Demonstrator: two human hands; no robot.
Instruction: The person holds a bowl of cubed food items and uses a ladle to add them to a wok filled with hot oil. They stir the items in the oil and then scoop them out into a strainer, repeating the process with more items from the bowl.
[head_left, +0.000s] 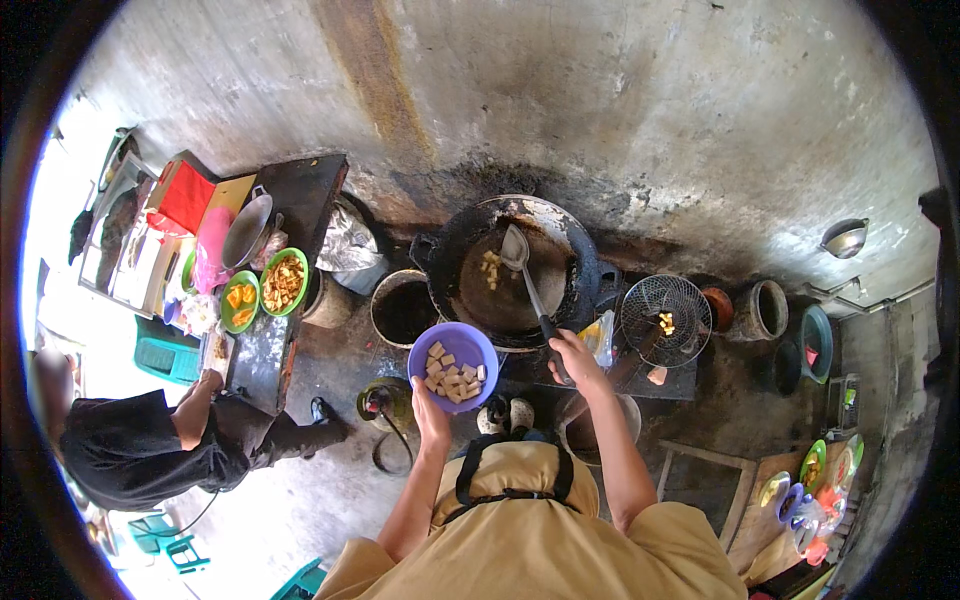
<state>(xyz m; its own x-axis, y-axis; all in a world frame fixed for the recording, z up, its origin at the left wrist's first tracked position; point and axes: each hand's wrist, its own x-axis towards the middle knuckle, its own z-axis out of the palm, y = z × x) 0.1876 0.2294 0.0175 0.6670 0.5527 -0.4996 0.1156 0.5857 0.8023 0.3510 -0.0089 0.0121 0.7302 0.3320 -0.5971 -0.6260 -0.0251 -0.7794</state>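
My left hand (430, 415) holds a purple plastic bowl (451, 367) by its near rim, and pale cut blocks (454, 381), possibly tofu, lie in the bowl. The fingers of my right hand (576, 358) close round the dark handle of a metal wok spatula (515, 247). The spatula's blade is over a large blackened wok (585, 262). Several small yellowish pieces (490, 268) are in the wok, left of the blade. Right of the wok rests a round wire strainer (637, 307) with a few yellow pieces (667, 323) in it.
A person in dark clothes (150, 442) stands at a dark table (259, 367) on the left, with green plates of food (283, 282). Near my feet are a gas cylinder (397, 397) and a bucket (630, 416). A dark-filled pot (405, 307) stands left of the wok. A stained wall (525, 90) rises behind.
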